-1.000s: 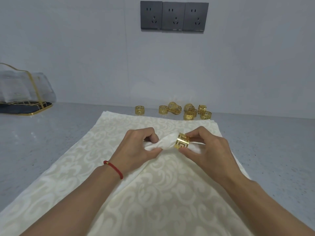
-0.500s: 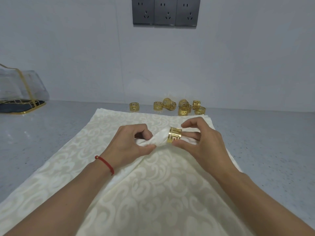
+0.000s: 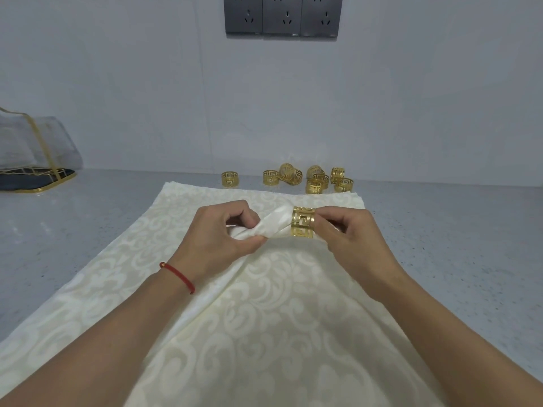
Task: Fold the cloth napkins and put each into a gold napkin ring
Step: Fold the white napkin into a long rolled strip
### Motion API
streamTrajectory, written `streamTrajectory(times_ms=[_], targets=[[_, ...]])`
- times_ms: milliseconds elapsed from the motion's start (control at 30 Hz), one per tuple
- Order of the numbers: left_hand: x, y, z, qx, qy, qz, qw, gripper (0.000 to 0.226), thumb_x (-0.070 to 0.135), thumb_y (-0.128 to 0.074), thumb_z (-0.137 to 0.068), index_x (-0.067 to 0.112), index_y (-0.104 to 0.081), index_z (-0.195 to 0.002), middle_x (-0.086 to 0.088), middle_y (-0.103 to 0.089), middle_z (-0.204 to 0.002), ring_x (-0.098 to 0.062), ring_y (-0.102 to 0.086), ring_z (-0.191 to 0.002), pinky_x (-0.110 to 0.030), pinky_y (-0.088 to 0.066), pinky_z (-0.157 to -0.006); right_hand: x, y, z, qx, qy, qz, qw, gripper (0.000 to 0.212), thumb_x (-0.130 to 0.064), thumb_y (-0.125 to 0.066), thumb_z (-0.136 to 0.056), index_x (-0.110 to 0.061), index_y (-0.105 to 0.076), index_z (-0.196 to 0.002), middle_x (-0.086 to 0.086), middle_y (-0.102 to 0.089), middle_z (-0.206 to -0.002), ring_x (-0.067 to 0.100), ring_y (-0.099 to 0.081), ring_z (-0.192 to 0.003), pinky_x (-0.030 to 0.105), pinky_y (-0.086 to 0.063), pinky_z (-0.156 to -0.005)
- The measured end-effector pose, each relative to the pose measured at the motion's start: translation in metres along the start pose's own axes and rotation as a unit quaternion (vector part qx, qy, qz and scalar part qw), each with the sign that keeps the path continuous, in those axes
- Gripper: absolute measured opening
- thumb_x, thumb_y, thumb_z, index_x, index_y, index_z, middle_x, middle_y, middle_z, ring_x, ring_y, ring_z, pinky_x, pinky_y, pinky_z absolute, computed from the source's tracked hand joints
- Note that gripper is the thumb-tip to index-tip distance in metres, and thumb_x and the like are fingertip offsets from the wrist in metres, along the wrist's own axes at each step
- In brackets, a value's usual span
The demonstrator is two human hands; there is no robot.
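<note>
We are in the threading step. Our left hand (image 3: 217,233) has its fingers clamped on the gathered neck of the napkin (image 3: 273,226), pinching it into a narrow twist just above the stack of napkins (image 3: 235,333). Our right hand (image 3: 349,239) has its fingers clamped on the gold ring (image 3: 303,222), which sits around the twisted cloth at about 3 o'clock from the left hand. The napkin's tail runs back toward 6 o'clock, between our forearms.

Next, we judge, the ring must slide further along the cloth toward the left hand while that hand keeps the twist tight; a slack pinch would let the cloth bunch at the ring's mouth.

The grey speckled bench (image 3: 440,245) carries the stack, with spare rings (image 3: 293,179) clustered at 12 o'clock against the pale wall. Dark sockets (image 3: 282,16) hang above, and a gold-edged rack (image 3: 35,168) stands at 10 o'clock.
</note>
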State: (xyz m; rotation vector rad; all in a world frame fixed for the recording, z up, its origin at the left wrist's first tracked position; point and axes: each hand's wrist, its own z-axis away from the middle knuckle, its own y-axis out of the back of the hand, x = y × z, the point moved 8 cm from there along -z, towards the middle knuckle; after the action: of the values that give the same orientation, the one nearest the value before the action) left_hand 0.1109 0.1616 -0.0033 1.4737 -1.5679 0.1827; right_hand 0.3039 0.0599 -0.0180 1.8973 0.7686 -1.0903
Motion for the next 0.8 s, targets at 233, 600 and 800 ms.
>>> streamTrajectory(times_ms=[233, 600, 800], targets=[[0.015, -0.008, 0.002, -0.014, -0.096, -0.065, 0.993, 0.026, 0.001, -0.085, -0.072, 0.01, -0.06, -0.072, 0.006, -0.071, -0.085, -0.016, -0.068, -0.081, -0.033, -0.06, -0.074, 0.017, -0.002, -0.001, -0.032, -0.094, -0.11, 0.989, 0.011, -0.018, -0.077, -0.09, -0.014, -0.082, -0.098, -0.021, -0.066, -0.062, -0.007, -0.051, -0.041, 0.006, -0.035, -0.044], [0.015, -0.026, 0.001, -0.076, -0.119, -0.118, 0.983, 0.028, 0.005, -0.086, -0.072, 0.01, -0.058, -0.071, 0.007, -0.068, -0.08, -0.013, -0.068, -0.084, -0.03, -0.057, -0.075, 0.03, -0.001, -0.004, -0.086, -0.156, -0.083, 0.98, 0.007, -0.014, -0.08, -0.086, -0.014, -0.084, -0.093, -0.011, -0.062, -0.064, 0.01, -0.027, -0.056, 0.026, -0.022, -0.051], [0.01, -0.026, 0.001, -0.073, -0.085, -0.088, 0.99, 0.027, 0.003, -0.086, -0.07, 0.011, -0.061, -0.071, 0.008, -0.07, -0.082, -0.012, -0.067, -0.082, -0.028, -0.056, -0.074, 0.025, -0.001, -0.003, -0.106, -0.143, -0.051, 0.983, 0.009, -0.017, -0.077, -0.09, -0.015, -0.084, -0.096, -0.014, -0.069, -0.073, 0.012, -0.022, -0.057, 0.033, -0.016, -0.056]])
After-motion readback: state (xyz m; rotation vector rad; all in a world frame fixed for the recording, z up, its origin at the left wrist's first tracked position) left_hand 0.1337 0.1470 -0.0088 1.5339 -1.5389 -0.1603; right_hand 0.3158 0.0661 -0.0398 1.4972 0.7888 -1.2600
